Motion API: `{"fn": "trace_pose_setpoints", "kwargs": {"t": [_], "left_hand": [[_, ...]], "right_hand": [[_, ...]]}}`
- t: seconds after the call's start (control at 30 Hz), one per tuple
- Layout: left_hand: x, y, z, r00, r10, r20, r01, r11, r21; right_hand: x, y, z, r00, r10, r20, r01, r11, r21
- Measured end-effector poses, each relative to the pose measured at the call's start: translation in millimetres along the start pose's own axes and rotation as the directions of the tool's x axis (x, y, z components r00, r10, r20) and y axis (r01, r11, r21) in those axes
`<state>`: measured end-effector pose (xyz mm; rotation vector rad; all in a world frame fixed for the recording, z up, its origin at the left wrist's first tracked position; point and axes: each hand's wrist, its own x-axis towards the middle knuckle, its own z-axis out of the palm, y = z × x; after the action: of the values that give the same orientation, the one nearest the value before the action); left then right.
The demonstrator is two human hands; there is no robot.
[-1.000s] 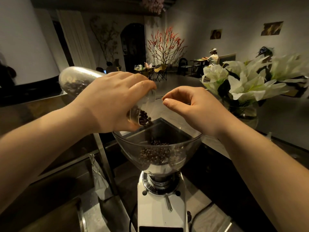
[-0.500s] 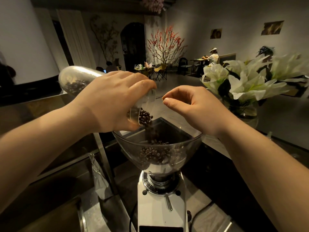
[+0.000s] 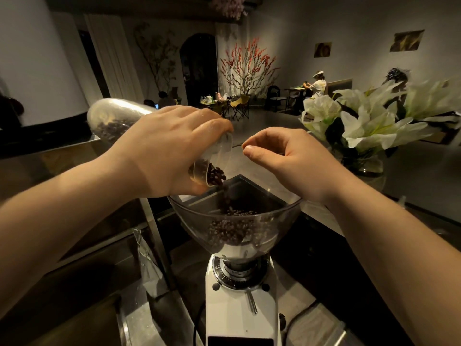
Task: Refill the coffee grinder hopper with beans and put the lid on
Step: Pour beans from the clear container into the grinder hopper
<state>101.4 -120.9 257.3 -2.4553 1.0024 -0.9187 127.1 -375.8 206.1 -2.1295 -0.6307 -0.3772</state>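
My left hand (image 3: 169, 151) grips a clear plastic jar (image 3: 112, 118), tilted mouth-down over the grinder. Dark coffee beans (image 3: 215, 174) spill from its mouth into the smoky transparent hopper (image 3: 282, 218). A pile of beans (image 3: 232, 228) fills the hopper's lower part. The hopper sits on the white grinder body (image 3: 239, 313), which has a dial collar and a small lever. My right hand (image 3: 294, 161) hovers over the hopper's right rim, fingers curled, thumb against forefinger, nothing visible in it. No lid is in view.
A glass vase of white lilies (image 3: 369, 126) stands on the counter close to the right of my right arm. A crumpled clear bag (image 3: 147, 255) leans by a metal post left of the grinder. Behind is a dim café room with tables and a seated person.
Beans keep falling from the jar and the pile in the hopper has risen slightly. Both hands stay almost where they were.
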Motion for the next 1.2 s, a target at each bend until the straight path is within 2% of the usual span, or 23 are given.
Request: {"fn": "trace_pose_setpoints", "kwargs": {"t": [0.6, 1.2], "left_hand": [[0.8, -0.7, 2.2, 1.0, -0.003, 0.012, 0.003, 1.0, 0.011], [0.9, 0.1, 2.9, 0.999, 0.022, -0.033, -0.021, 0.999, 0.029]], "right_hand": [[0.7, 1.9, -0.1, 1.0, -0.004, -0.004, 0.004, 1.0, 0.002], [0.8, 2.3, 0.6, 1.0, -0.003, -0.007, 0.003, 1.0, -0.001]]}}
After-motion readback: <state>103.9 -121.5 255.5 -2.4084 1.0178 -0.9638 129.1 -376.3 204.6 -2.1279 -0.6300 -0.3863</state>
